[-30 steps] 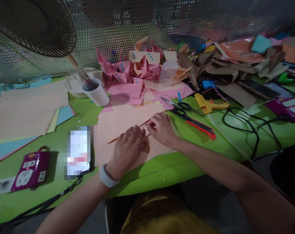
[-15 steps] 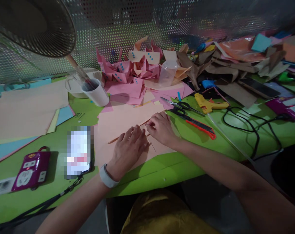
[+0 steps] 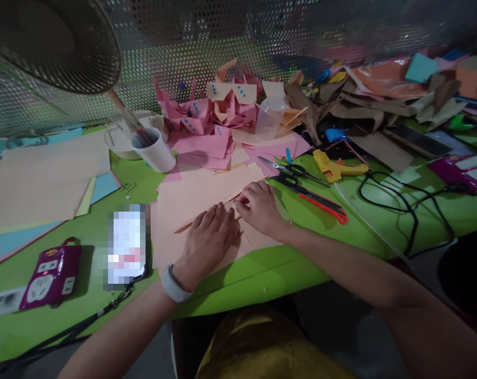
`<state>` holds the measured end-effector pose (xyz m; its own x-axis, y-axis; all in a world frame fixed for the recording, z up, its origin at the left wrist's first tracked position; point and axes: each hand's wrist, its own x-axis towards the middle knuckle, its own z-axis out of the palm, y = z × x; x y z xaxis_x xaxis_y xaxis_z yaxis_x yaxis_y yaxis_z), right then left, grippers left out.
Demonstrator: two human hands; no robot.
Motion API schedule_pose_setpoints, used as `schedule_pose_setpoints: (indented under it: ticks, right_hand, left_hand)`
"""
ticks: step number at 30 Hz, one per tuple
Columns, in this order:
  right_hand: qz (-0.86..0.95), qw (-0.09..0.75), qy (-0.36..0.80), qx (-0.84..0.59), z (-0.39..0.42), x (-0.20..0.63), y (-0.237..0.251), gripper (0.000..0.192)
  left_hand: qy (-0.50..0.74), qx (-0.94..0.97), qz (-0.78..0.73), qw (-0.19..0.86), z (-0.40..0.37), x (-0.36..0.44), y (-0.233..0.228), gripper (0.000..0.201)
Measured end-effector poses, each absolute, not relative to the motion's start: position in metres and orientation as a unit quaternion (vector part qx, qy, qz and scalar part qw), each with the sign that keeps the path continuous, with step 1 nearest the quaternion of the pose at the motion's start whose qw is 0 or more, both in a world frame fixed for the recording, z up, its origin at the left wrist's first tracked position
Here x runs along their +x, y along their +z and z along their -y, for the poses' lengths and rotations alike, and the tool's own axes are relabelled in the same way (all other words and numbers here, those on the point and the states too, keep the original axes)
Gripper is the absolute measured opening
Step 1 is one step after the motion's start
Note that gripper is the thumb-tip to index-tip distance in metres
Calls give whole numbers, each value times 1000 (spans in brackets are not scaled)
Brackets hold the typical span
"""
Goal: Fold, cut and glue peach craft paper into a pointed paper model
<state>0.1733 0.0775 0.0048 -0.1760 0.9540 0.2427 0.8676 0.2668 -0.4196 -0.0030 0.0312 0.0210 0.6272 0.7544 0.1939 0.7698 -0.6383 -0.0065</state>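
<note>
Narrow pale-peach paper piece (image 3: 184, 228) on green desk (image 3: 222, 299), long axis near-left to far-right; left hand (image 3: 210, 239) flat across it, no grasp visible; right hand (image 3: 260, 208) toward far end, fingers curled, grip unclear.

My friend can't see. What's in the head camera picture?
A person's left hand and right hand are on peach paper at a green table. Scissors, a red-edged cutter and a yellow glue gun lie to the right, with folded pink paper piled behind.
</note>
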Motion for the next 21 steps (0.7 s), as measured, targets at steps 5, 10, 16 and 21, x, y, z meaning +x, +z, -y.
schedule_pose_setpoints:
  ticks: [5, 10, 16, 21]
  right_hand:
    - [759, 234, 97, -599, -78, 173, 6, 15]
    - [762, 234, 96, -596, -77, 173, 5, 14]
    - [771, 222, 64, -593, -76, 175, 4, 13]
    - [781, 210, 70, -583, -74, 180, 7, 23]
  left_hand:
    - [-78, -900, 425, 49, -30, -2, 21, 45]
    - [-67, -900, 428, 50, -31, -2, 22, 45]
    - [-61, -903, 422, 55, -32, -3, 23, 54]
    - [-53, -905, 418, 55, -33, -2, 24, 59]
